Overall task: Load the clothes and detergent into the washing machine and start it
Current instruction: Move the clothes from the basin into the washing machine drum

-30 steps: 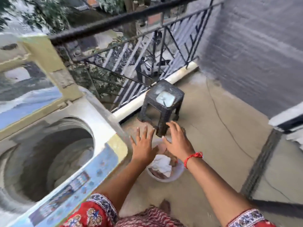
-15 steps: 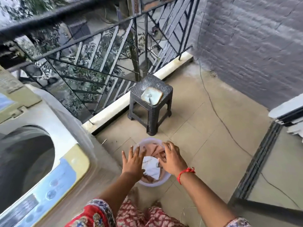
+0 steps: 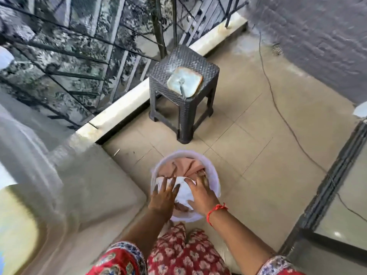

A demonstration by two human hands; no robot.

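Clothes (image 3: 183, 167), a peach-pink piece and a white piece, are sitting bunched in a round white tub (image 3: 215, 181) on the tiled balcony floor (image 3: 258, 135), and a person is looking down at it from above. Both hands are reaching into the tub. The left hand (image 3: 161, 197) is lying on the near left side of the tub with its fingers spread and fairly straight, fingertips touching the white cloth (image 3: 185, 192). The right hand (image 3: 200, 192) is lying on the near right side of the tub, fingers bending down into the fabric where white meets pink; whether it is actually gripping the cloth is hard to tell. A red thread band (image 3: 215, 210) is circling the right wrist. Red patterned sleeves and trousers are showing just nearer than the tub.

Beyond the tub, a dark woven-look plastic stool (image 3: 178, 76) is standing on the floor, carrying a pale square dish (image 3: 184, 81) on its seat. A black metal railing (image 3: 99, 56) with foliage behind it is running past the far left of the tub. The washing machine (image 3: 59, 185), blurred by motion, is filling the space left of the tub. A grey brick wall (image 3: 317, 36) is rising to the far right, and a thin dark cable (image 3: 278, 108) is trailing across the floor right of the tub
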